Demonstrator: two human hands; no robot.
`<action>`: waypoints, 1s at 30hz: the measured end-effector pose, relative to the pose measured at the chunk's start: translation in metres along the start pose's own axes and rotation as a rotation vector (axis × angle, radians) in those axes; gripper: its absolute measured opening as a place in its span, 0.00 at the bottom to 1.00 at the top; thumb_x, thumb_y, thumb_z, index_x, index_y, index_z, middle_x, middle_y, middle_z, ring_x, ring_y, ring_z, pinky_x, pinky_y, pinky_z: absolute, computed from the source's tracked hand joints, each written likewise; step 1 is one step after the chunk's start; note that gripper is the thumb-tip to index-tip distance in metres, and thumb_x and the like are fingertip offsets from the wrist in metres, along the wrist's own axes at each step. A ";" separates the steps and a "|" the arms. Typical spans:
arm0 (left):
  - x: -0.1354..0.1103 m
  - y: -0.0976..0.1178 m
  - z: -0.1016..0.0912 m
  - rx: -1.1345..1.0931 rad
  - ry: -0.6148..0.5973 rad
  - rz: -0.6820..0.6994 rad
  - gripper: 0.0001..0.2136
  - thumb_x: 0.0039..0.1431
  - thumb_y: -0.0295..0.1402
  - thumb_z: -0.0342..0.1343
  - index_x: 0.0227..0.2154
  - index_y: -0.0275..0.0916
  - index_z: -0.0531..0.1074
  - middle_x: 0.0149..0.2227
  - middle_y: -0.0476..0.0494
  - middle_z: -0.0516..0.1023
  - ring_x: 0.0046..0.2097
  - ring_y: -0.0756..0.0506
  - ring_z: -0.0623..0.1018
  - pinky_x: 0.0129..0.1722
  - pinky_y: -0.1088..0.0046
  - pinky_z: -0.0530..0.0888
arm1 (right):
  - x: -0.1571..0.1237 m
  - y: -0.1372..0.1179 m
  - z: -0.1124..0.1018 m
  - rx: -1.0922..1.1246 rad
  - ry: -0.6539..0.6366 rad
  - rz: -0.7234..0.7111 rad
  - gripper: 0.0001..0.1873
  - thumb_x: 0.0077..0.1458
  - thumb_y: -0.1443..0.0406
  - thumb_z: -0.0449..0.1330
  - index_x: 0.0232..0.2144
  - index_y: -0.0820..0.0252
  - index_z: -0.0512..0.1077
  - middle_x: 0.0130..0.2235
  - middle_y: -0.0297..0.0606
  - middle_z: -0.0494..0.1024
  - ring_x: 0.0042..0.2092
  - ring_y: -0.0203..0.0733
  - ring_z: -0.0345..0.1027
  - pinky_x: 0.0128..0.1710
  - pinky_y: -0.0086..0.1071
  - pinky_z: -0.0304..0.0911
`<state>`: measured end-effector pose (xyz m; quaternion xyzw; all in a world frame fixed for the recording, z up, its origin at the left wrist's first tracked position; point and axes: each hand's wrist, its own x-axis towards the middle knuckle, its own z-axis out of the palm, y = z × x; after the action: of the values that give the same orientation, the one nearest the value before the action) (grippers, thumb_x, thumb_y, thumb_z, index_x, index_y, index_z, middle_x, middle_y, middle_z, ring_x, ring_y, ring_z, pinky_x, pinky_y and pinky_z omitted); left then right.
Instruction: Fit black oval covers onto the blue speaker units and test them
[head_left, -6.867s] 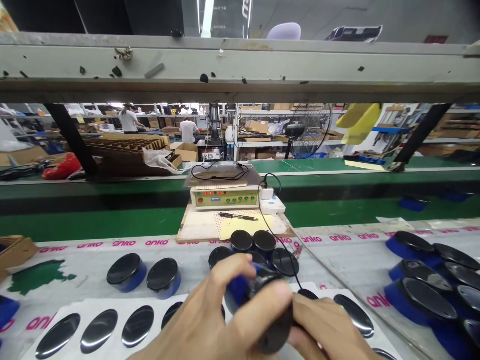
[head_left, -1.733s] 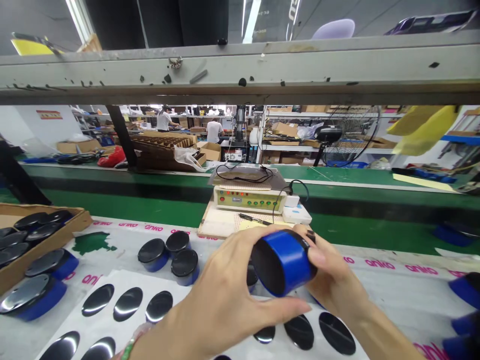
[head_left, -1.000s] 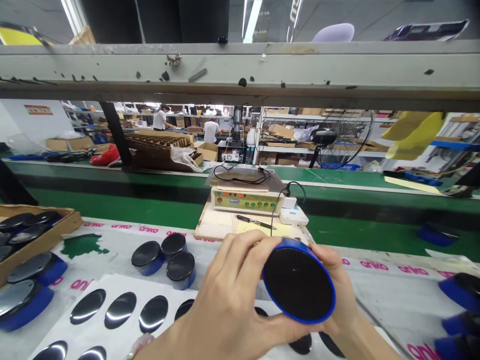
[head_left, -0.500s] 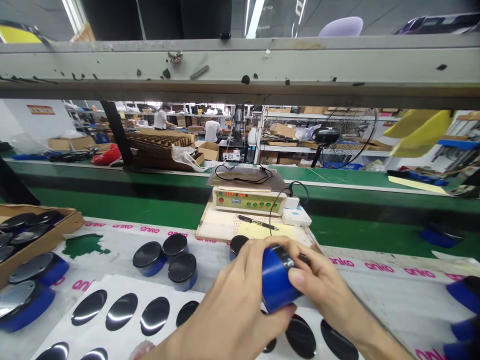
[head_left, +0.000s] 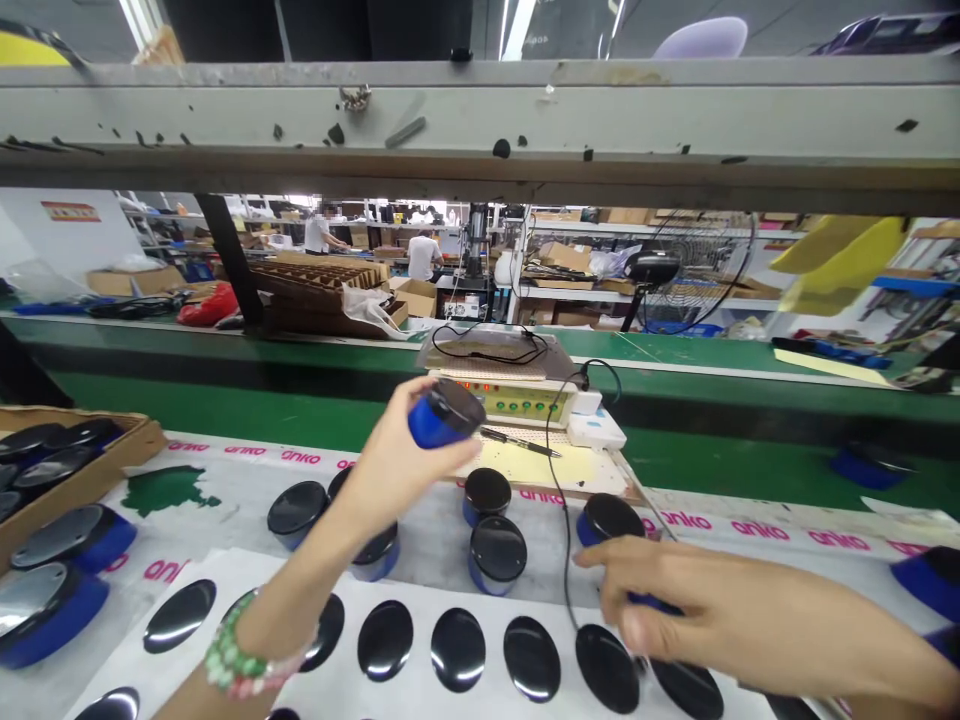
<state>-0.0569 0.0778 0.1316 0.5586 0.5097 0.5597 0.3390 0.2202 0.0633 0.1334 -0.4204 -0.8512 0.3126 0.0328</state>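
Observation:
My left hand [head_left: 397, 450] is wrapped around a small round blue device with a glossy black top [head_left: 444, 412], lifted and tilted in front of the panel box. My right hand [head_left: 675, 600] is low on the right, index finger stretched out and thumb apart. Blue shows beneath its fingers, partly hidden by them. Just beyond it stands another blue device [head_left: 611, 518]. Between my hands, two more black-topped devices [head_left: 497, 552] stand on the bench. A black cable [head_left: 564, 540] runs down toward my right hand; its end cannot be made out.
A white sheet with black oval stickers [head_left: 459, 650] lies in front. A cardboard tray of black-topped devices [head_left: 112, 460] is at left. Behind stand the panel box [head_left: 517, 402], a pen [head_left: 521, 441] and a white adapter [head_left: 596, 430]. A shelf beam [head_left: 480, 125] crosses overhead.
Both hands were together around the blue device. My left hand has carried it up and left, while my right hand has let go and moved right and down. The cable hangs lower.

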 end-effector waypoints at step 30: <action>0.015 0.007 -0.032 -0.461 -0.130 -0.057 0.16 0.44 0.35 0.70 0.37 0.40 0.74 0.36 0.51 0.78 0.41 0.50 0.74 0.45 0.73 0.68 | 0.217 0.082 0.062 0.063 0.492 0.054 0.14 0.62 0.61 0.57 0.48 0.60 0.69 0.49 0.41 0.72 0.45 0.43 0.70 0.44 0.42 0.68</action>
<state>-0.0885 0.0845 0.1475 0.4868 0.3612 0.6143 0.5051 0.1183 0.2288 -0.0071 -0.5050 -0.7959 0.2282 0.2438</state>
